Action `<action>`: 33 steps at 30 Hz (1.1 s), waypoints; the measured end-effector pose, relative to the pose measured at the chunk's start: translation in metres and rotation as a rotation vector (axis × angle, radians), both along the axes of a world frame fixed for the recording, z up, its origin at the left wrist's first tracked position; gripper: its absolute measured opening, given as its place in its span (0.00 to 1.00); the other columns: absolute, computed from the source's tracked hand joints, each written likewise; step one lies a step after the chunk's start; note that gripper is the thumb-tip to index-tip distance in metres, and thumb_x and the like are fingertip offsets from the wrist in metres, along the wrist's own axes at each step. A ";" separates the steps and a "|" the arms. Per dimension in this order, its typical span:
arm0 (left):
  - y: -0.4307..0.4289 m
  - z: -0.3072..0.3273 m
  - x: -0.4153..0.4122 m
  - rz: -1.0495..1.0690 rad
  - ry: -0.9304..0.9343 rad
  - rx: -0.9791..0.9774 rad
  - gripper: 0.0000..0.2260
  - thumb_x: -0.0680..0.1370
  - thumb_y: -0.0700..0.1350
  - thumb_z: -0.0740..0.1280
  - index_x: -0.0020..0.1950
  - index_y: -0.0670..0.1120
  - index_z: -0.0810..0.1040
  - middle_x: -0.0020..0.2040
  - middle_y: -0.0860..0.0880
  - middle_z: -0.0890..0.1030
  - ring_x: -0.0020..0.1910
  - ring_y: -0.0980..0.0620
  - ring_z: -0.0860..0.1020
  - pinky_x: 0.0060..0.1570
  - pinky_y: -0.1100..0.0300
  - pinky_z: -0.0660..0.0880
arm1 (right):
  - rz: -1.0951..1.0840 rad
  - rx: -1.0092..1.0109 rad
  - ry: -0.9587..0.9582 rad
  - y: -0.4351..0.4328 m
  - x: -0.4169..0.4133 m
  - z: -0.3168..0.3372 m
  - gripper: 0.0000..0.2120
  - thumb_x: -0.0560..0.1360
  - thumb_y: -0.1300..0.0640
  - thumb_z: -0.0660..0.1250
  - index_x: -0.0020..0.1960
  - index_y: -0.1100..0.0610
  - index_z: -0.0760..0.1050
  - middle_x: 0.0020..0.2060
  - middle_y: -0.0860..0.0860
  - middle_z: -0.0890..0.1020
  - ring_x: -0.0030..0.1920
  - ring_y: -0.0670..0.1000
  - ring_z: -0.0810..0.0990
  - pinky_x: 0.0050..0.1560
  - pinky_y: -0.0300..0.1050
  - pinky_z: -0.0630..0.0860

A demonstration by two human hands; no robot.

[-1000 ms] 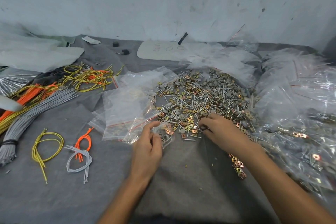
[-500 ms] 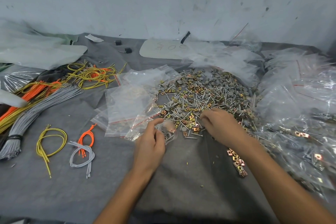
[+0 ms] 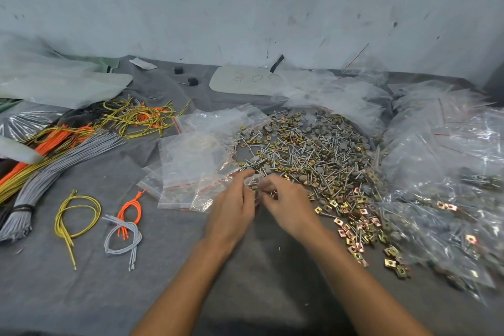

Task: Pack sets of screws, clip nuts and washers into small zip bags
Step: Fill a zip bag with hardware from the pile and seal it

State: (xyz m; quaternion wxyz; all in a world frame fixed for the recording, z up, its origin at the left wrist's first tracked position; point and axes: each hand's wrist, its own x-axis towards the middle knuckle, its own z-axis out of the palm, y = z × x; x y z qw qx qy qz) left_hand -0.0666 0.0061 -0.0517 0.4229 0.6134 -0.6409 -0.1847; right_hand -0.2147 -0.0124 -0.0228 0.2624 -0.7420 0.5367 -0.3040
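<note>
- While it sits at centre, the left hand (image 3: 233,213) pinches a small zip bag (image 3: 253,182).
- Right hand (image 3: 289,204): fingers curled at the bag's mouth; what they grasp, cannot tell.
- Hardware pile (image 3: 313,150) lies at 1 o'clock, empty bags (image 3: 196,166) at 10.

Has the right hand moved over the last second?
Yes. The right hand has moved left, off the near edge of the hardware pile toward the stack of empty zip bags, meeting the left hand at the small zip bag.
</note>
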 end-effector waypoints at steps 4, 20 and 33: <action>0.003 -0.002 -0.001 -0.026 -0.029 -0.046 0.16 0.78 0.54 0.53 0.65 0.63 0.67 0.39 0.57 0.81 0.41 0.51 0.80 0.41 0.51 0.77 | -0.033 0.007 0.012 -0.004 0.007 -0.003 0.05 0.76 0.54 0.71 0.49 0.49 0.76 0.45 0.42 0.84 0.48 0.46 0.82 0.52 0.48 0.78; 0.003 -0.007 -0.002 -0.024 -0.036 -0.065 0.16 0.79 0.53 0.53 0.66 0.61 0.68 0.35 0.58 0.76 0.33 0.56 0.75 0.33 0.49 0.74 | -0.160 -0.091 0.340 -0.019 -0.059 0.018 0.09 0.81 0.55 0.64 0.57 0.46 0.79 0.53 0.43 0.80 0.51 0.47 0.79 0.50 0.46 0.76; 0.005 -0.003 -0.002 -0.031 -0.019 -0.035 0.16 0.80 0.51 0.55 0.67 0.60 0.69 0.34 0.58 0.76 0.31 0.56 0.74 0.31 0.48 0.72 | -0.168 0.062 0.637 -0.042 -0.101 0.023 0.06 0.80 0.58 0.63 0.53 0.49 0.77 0.50 0.49 0.79 0.51 0.54 0.78 0.51 0.51 0.77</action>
